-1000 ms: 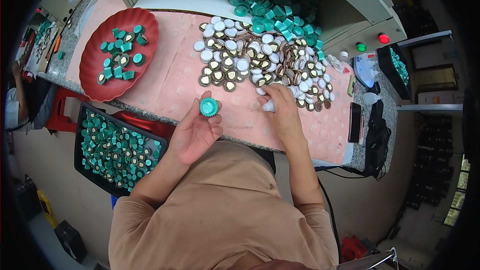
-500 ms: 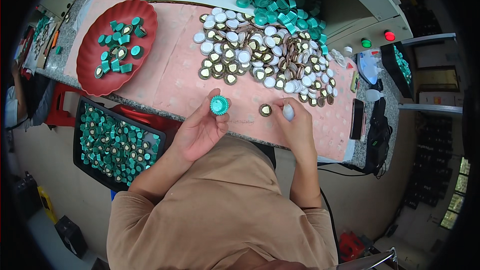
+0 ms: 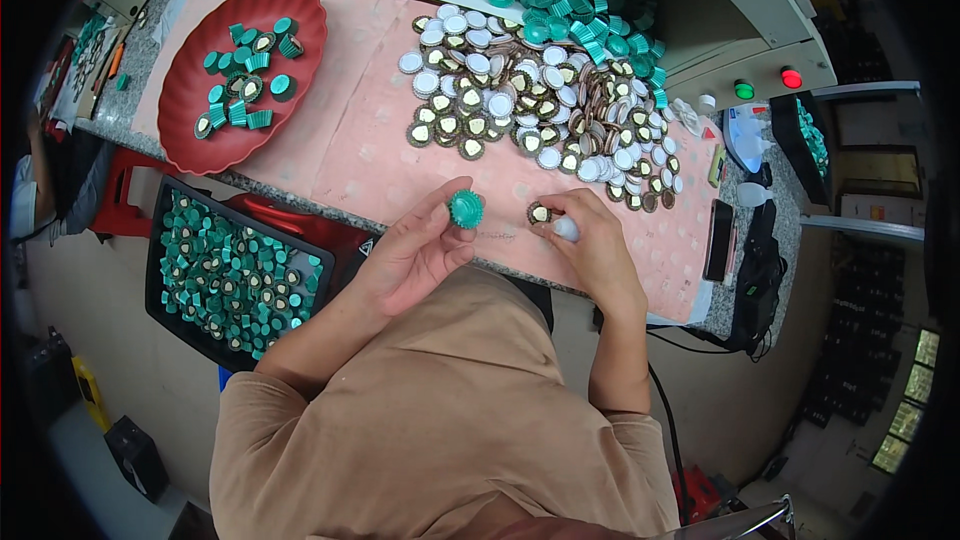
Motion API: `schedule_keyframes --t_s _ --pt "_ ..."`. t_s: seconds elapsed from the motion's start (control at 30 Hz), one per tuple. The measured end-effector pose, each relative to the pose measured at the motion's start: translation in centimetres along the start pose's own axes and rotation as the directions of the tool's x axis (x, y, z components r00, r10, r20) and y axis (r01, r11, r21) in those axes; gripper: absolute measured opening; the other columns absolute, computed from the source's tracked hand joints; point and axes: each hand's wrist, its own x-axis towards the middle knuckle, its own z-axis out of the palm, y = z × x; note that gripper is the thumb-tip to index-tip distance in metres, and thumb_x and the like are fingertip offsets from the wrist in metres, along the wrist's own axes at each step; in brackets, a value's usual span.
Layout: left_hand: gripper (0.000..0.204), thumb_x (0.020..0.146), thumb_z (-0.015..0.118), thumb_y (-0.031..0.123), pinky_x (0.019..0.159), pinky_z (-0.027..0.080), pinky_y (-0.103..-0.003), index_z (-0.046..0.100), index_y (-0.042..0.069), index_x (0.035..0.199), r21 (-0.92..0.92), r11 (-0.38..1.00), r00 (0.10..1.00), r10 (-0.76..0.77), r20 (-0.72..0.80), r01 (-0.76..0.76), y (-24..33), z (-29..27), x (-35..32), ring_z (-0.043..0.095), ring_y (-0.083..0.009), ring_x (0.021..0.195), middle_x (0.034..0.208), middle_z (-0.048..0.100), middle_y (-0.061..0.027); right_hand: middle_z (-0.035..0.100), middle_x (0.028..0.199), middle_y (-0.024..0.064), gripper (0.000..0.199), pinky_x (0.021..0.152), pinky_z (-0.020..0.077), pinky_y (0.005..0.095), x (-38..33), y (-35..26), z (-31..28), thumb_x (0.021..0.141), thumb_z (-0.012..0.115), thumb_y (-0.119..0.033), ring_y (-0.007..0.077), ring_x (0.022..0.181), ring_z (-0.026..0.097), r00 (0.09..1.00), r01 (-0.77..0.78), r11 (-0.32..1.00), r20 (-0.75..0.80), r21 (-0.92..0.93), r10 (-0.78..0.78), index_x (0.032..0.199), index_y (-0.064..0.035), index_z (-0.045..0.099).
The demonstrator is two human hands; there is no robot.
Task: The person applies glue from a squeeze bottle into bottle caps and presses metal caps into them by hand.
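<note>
Fingers pinching green cap, right hand on liner

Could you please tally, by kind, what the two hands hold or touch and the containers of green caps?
Green cap, in left hand: 1
White piece, in right hand: 1
Gold-centred disc, at right fingertips: 1
Red dish: 1
Black tray: 1
Total: 5

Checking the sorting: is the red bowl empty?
No, the red bowl holds a loose scatter of green caps.
</note>
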Motion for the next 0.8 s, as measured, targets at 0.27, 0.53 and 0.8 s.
schedule_keyframes --t_s 0.27,0.53,0.8 --pt "0.037 0.093 0.056 0.003 0.087 0.053 -0.031 0.050 0.003 0.130 0.520 0.839 0.983 0.185 0.002 -0.159 -1.0 1.3 -0.1 0.059 -0.0160 0.103 0.117 0.058 -0.0067 0.061 0.098 0.0043 0.030 0.074 0.0468 0.0243 -1.1 -1.7 1.6 0.074 0.074 -0.001 0.0118 0.085 0.058 0.990 -0.097 0.739 -0.009 0.667 0.138 0.102 -0.0006 0.066" --pt "0.037 0.091 0.058 0.002 0.092 0.051 -0.032 0.052 0.002 0.128 0.602 0.767 0.973 0.215 0.084 -0.221 -1.2 1.4 0.1 0.058 -0.0170 0.108 0.120 0.058 -0.0084 0.061 0.098 0.0054 0.031 0.072 0.0472 0.0245 -0.9 -2.7 2.2 0.073 0.076 -0.001 0.0112 0.080 0.057 0.998 0.044 0.781 -0.062 0.623 -0.007 0.103 -0.0010 0.066" --pt "0.039 0.090 0.060 0.004 0.092 0.051 -0.031 0.051 0.001 0.129 0.618 0.762 0.979 0.186 0.078 -0.194 -1.4 1.3 0.0 0.058 -0.0167 0.108 0.121 0.058 -0.0084 0.061 0.099 0.0063 0.032 0.073 0.0483 0.0253 -1.0 -2.7 2.3 0.073 0.076 -0.001 0.0122 0.081 0.058 0.997 0.069 0.806 -0.078 0.588 -0.028 0.103 -0.0015 0.067"
